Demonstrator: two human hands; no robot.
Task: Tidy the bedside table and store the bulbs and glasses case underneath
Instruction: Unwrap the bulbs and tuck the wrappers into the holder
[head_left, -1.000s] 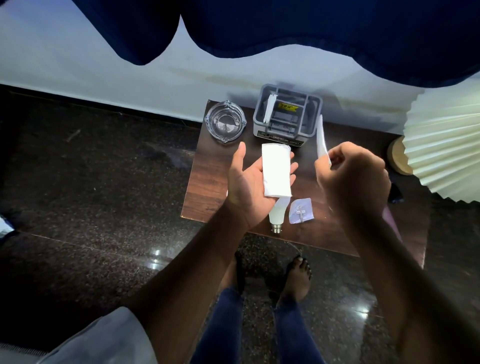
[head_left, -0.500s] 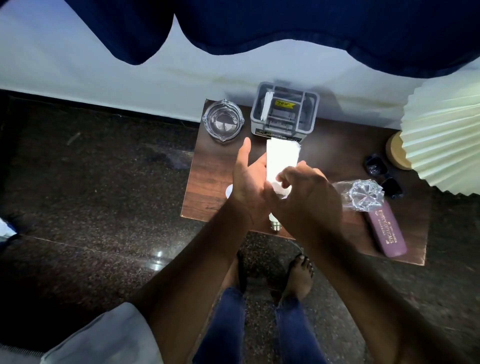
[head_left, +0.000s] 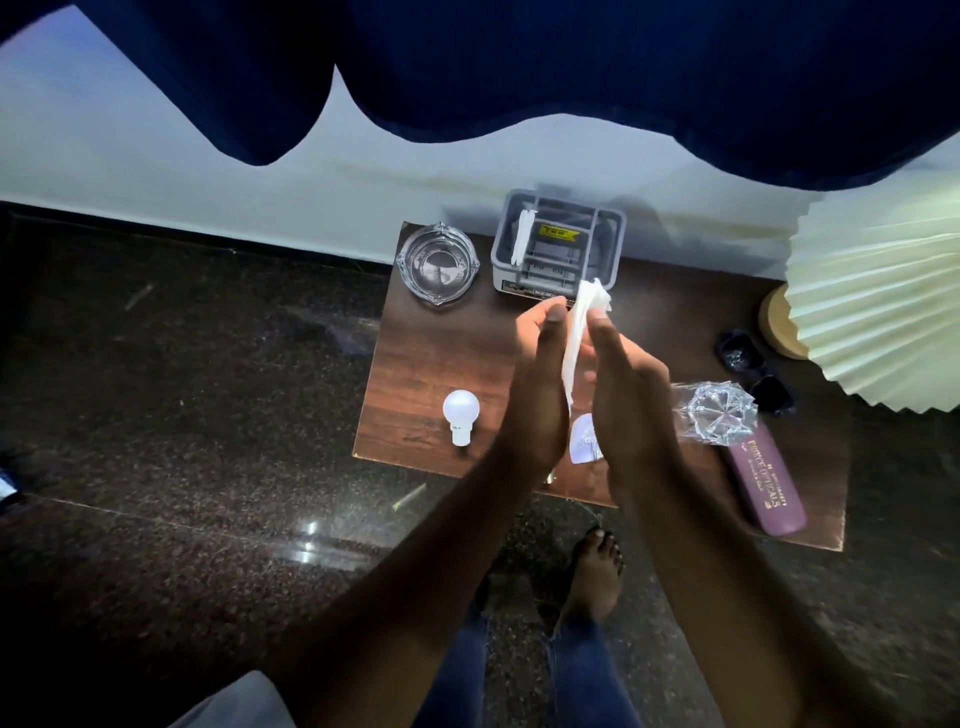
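Left hand (head_left: 537, 379) and right hand (head_left: 626, 387) pressed palm to palm, fingers straight and together, clamping white tissue (head_left: 582, 332) above bedside table (head_left: 415, 364). Bulb (head_left: 460, 418) at 9 o'clock of hands; purple glasses case (head_left: 766, 486) at 4 o'clock.

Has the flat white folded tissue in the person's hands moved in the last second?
Yes. The white folded tissue lay flat on the left palm; now it stands on edge between both palms, its top nearer the grey plastic organiser box.

The purple glasses case (head_left: 766, 486) on the counter (head_left: 431, 353) carries gold lettering, with "OPTICALS" legible. The grey organizer (head_left: 558, 244) bears a yellow label (head_left: 553, 230), too small to read.
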